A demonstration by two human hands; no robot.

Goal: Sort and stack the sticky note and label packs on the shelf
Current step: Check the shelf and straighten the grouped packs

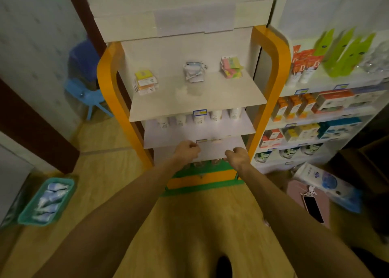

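Both hands (187, 150) (237, 155) seemingly empty below yellow-orange pack stack (145, 82).

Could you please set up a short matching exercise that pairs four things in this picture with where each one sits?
Things:
1. yellow and orange pack stack
2. pink and green sticky note packs
3. teal basket
4. blue plastic chair

Places:
A. floor, lower left
B. top shelf, right end
C. floor, left of the orange rack
D. top shelf, left end

Pairs: 1-D, 2-B, 3-A, 4-C
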